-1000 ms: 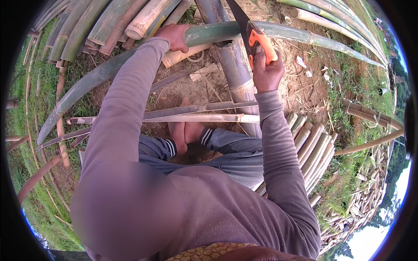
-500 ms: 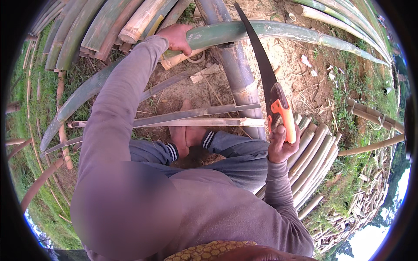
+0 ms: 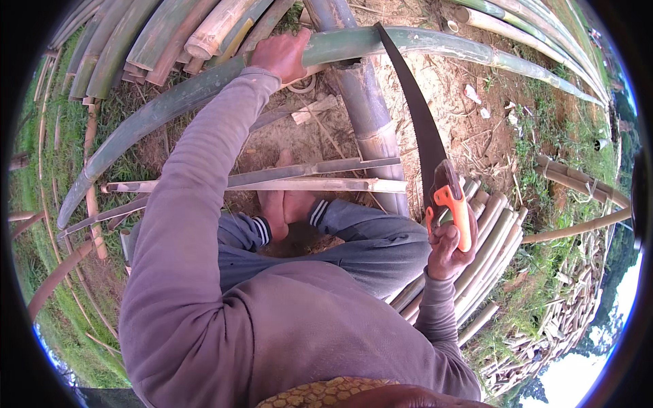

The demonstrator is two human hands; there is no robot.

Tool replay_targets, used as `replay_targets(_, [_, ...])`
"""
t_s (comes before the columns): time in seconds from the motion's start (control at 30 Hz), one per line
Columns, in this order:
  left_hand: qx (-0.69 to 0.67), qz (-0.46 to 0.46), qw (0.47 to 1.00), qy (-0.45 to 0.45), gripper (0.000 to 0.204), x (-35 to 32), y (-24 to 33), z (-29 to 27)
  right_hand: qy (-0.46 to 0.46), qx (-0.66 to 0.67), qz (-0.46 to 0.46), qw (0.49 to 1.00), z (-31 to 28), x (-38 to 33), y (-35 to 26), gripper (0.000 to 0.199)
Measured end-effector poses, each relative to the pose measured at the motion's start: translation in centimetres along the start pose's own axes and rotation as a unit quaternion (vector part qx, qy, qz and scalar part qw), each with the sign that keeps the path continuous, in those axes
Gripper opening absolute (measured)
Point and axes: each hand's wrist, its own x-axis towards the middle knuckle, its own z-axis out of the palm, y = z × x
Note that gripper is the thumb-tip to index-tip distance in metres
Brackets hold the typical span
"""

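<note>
Green bamboo pole [image 3: 435, 42]: spans upper frame, long axis running lower left to upper right in a shallow arc, propped across a thick grey bamboo stem [image 3: 367, 115] at top centre.

Left hand [image 3: 284, 56]: top centre-left, wrapped over pole, fingers closed around it, pinning it down. Nearer of the two hands to the pole, in direct contact.

Right hand [image 3: 449, 248]: right of centre, well below pole, clenched tight on orange handle [image 3: 454, 211] of curved pruning saw [image 3: 416, 115]. Dark blade rises from handle up and left, tip meeting pole just right of left hand, roughly where pole crosses grey stem.

Key relation: blade near-perpendicular to pole axis, contact point between left-hand grip and free right-hand span of pole. Pole lies up and left of saw grip, along line of blade. Depth of any kerf at contact point: cannot tell.

Surroundings: split bamboo slats [image 3: 272, 182] lying across mid-frame above bare feet [image 3: 282, 204]; stacked poles [image 3: 170, 34] upper left; bundle of cut lengths [image 3: 490, 238] right, beside saw hand. Bare soil under pole, grass at margins.
</note>
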Motion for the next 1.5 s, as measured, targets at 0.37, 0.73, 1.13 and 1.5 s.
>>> replay_targets(0.37, [0.013, -0.011, 0.999, -0.044, 0.066, 0.1, 0.5, -0.8, 0.02, 0.033, -0.156, 0.987, 14.2, 17.7, 4.9, 0.042])
replay_targets(0.73, [0.015, -0.013, 0.999, -0.035, 0.066, 0.9, 0.3, -0.1, 0.04, -0.007, -0.156, 0.987, 11.1, 13.0, 2.9, 0.043])
replay_targets(1.13, [0.03, -0.033, 0.998, -0.054, 0.07, 1.0, 0.3, 0.3, 0.065, -0.021, -0.11, 0.992, 1.6, -2.4, 6.8, 0.06])
replay_targets(1.5, [0.017, -0.029, 0.998, -0.047, 0.06, 0.4, 0.9, -1.3, 0.053, -0.031, -0.153, 0.986, 12.5, 13.2, 6.7, 0.032])
